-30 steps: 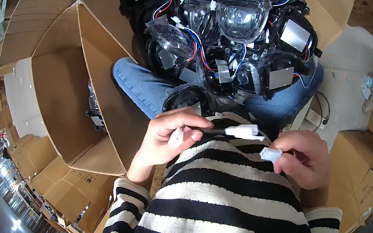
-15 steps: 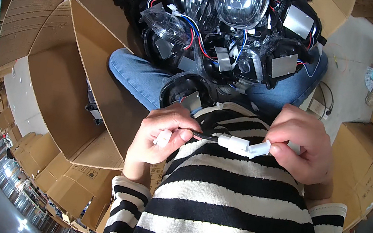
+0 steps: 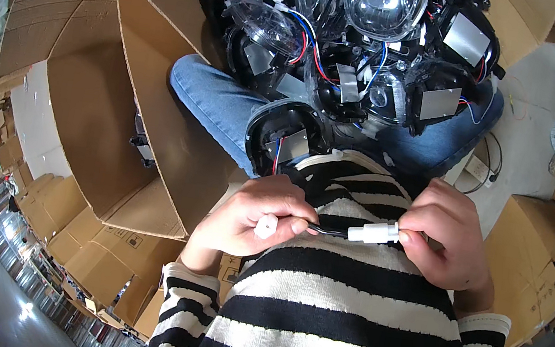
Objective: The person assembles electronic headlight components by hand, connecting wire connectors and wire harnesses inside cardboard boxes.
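Note:
Between my hands stretches a short black cable [image 3: 330, 231] ending in a white plug connector [image 3: 373, 233]. My left hand [image 3: 259, 215] is closed on the cable, thumb and fingers pinching it; a second white connector [image 3: 266, 226] pokes out of that grip. With thumb and forefinger, my right hand [image 3: 446, 235] grips the far end of the white plug connector, whose parts now lie in a straight line. Just beyond my left hand, a round black lamp housing [image 3: 289, 136] with a silver plate and red and blue wires rests against my lap.
Several clear-lensed headlamps [image 3: 383, 4] with loose wires are piled over my legs. At the left stands an open cardboard box [image 3: 95, 117] with a dark part inside. Another cardboard box [image 3: 529, 265] is on the right, and a black cable [image 3: 496, 163] lies on the floor nearby.
The white connector's parts were bent at an angle and are now in line. Both hands have shifted slightly toward the right and lower in the view, which has itself moved a little.

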`<action>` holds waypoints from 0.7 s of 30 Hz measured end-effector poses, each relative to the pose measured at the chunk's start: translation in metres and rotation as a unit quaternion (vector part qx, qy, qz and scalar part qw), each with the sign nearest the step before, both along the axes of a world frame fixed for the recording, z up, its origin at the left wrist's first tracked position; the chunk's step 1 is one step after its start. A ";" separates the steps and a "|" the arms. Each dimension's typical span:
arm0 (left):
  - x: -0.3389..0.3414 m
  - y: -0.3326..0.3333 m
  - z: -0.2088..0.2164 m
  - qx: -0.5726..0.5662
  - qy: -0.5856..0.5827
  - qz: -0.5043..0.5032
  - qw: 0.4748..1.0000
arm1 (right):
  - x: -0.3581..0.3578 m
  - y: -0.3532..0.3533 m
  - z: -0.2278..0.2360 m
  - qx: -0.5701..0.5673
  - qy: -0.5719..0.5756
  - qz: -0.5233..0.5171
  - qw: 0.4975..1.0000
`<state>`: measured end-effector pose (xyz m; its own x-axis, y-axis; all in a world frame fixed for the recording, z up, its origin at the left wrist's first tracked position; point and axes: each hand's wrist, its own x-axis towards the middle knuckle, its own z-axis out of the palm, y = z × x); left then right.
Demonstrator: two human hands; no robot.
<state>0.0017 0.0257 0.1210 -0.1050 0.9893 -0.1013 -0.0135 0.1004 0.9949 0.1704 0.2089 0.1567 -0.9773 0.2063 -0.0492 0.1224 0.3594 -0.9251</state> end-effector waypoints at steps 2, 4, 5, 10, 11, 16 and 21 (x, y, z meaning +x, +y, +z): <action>0.003 0.000 0.000 0.013 -0.003 -0.007 1.000 | 0.002 0.001 -0.002 -0.016 0.004 -0.005 1.000; 0.003 -0.002 0.001 0.014 0.000 -0.010 1.000 | 0.002 0.002 -0.002 -0.025 0.003 0.001 1.000; 0.002 -0.003 0.003 0.017 0.004 -0.014 1.000 | 0.002 0.002 -0.001 -0.034 0.003 0.005 0.999; 0.001 -0.008 0.008 0.005 0.000 -0.007 1.000 | 0.006 0.003 0.001 -0.027 0.012 -0.005 1.000; 0.001 -0.010 0.008 0.006 -0.007 0.003 1.000 | 0.008 0.005 0.001 -0.019 0.009 -0.023 0.999; -0.013 -0.029 0.020 0.019 0.033 0.096 0.995 | 0.015 0.011 -0.005 -0.028 -0.005 -0.048 0.998; -0.071 -0.107 0.093 0.198 0.105 0.541 0.811 | 0.014 0.011 -0.012 -0.039 0.005 -0.061 0.997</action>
<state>-0.0691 -0.0811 0.2137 -0.9069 0.2573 0.3338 0.2931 -0.1839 0.9382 0.1848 0.2196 0.1443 -0.9458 0.3191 -0.0603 0.1517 0.2701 -0.9508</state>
